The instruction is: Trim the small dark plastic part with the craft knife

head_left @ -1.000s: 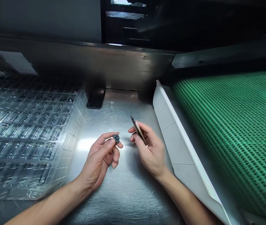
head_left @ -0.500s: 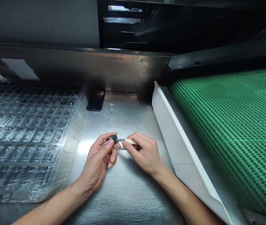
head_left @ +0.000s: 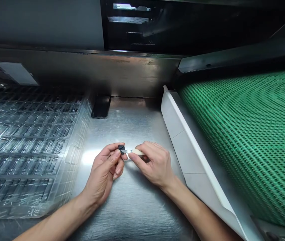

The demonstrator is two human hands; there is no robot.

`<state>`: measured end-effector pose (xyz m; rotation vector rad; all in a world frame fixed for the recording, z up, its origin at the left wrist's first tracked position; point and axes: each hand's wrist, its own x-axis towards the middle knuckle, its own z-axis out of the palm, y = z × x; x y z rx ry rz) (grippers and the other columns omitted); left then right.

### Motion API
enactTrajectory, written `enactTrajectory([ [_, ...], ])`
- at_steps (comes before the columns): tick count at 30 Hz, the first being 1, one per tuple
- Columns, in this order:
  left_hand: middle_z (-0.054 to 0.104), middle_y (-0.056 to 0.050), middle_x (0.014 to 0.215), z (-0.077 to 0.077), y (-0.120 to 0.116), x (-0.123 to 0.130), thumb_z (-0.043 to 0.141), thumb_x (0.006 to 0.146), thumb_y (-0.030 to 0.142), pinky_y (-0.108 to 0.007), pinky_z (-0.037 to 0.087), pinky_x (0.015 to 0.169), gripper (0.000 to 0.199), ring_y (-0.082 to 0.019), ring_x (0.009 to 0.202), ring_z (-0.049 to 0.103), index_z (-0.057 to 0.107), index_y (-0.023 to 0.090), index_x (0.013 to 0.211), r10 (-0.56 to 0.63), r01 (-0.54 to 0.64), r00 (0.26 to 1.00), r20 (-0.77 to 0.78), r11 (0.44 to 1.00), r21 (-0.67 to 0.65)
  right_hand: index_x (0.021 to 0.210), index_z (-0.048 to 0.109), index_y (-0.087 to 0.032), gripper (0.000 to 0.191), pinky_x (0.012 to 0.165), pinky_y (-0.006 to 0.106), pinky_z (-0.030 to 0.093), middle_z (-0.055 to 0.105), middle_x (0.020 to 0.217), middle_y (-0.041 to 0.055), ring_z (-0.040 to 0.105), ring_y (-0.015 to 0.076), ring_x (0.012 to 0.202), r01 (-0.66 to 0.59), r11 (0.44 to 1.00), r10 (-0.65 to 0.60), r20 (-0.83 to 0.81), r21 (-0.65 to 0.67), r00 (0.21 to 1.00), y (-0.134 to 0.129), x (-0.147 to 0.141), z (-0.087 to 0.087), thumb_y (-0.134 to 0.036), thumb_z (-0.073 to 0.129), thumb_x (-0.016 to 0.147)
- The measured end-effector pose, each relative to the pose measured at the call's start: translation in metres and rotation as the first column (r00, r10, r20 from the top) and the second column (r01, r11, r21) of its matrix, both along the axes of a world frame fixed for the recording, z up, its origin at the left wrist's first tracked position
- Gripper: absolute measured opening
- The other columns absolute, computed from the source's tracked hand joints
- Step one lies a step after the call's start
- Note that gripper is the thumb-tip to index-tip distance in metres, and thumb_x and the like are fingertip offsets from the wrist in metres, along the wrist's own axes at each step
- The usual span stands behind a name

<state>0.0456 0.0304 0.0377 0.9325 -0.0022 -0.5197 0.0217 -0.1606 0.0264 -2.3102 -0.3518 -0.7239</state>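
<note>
Between the thumb and fingers of my left hand point(head_left: 107, 167) is a small round black plastic part point(head_left: 121, 147) with openings in its face. My right hand point(head_left: 155, 162) is closed around the pale handle of a small knife point(head_left: 137, 152). Its short metal blade points left and meets the near side of the black part. Both hands are held over the metal worktop point(head_left: 129, 127). My left fingertips hide some of the part, and most of the knife's handle lies inside my right hand.
Clear plastic trays point(head_left: 78, 140) with rows of compartments, some holding dark parts, are stacked on the left. A black phone point(head_left: 101, 107) lies beside them. On the right, a white guard point(head_left: 192, 147) borders a green mesh conveyor belt point(head_left: 245, 134). A metal wall point(head_left: 132, 72) stands behind.
The knife has turned slightly in my right hand, and its blade sits a little lower against the black part. My left hand keeps its hold. The whole view has shifted slightly.
</note>
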Motion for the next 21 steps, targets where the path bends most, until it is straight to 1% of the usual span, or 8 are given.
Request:
enactTrajectory([
  [5,0.065,-0.009,0.097,-0.0012,0.0023,0.0,0.073,0.103,0.027,-0.015,0.034,0.052,0.024,-0.006,0.06,0.045,0.072,0.016,0.124,0.014,-0.013,1.0,0.011,1.0,-0.006,0.08,0.062,-0.016,0.06,0.065,0.034,0.029,0.047,0.07,-0.0005,0.047,0.0189,0.063,0.014,1.0,-0.014,-0.002,0.005,1.0,-0.0008,0.0,-0.0003,-0.057,0.05,0.123],
  [10,0.065,-0.008,0.093,-0.0002,0.0033,-0.0012,0.074,0.102,0.028,-0.014,0.034,0.052,0.024,-0.006,0.059,0.044,0.073,0.017,0.123,0.013,-0.013,1.0,0.003,1.0,-0.013,0.082,0.063,-0.015,0.06,0.064,0.034,0.029,0.049,0.072,0.0004,0.047,0.0186,0.062,0.013,0.999,-0.012,0.034,-0.029,0.999,-0.0004,-0.0013,0.0017,-0.056,0.049,0.123],
  [14,0.064,-0.008,0.095,0.0011,0.0027,-0.0004,0.074,0.102,0.027,-0.015,0.034,0.052,0.022,-0.006,0.059,0.044,0.074,0.017,0.121,0.023,-0.023,1.0,0.007,1.0,-0.007,0.081,0.062,-0.015,0.061,0.064,0.034,0.029,0.048,0.072,0.0003,0.046,0.0185,0.062,0.028,0.999,-0.027,0.042,-0.026,0.999,-0.0006,-0.0015,0.0022,-0.056,0.048,0.124],
  [21,0.063,-0.008,0.094,0.0016,0.0029,-0.0005,0.074,0.102,0.028,-0.015,0.034,0.052,0.021,-0.006,0.059,0.045,0.074,0.016,0.119,0.007,-0.007,1.0,0.007,1.0,0.004,0.081,0.062,-0.015,0.06,0.064,0.034,0.029,0.049,0.072,0.0001,0.046,0.0184,0.062,0.043,0.999,-0.042,0.05,-0.019,0.998,-0.0012,-0.0011,0.0027,-0.056,0.05,0.123],
])
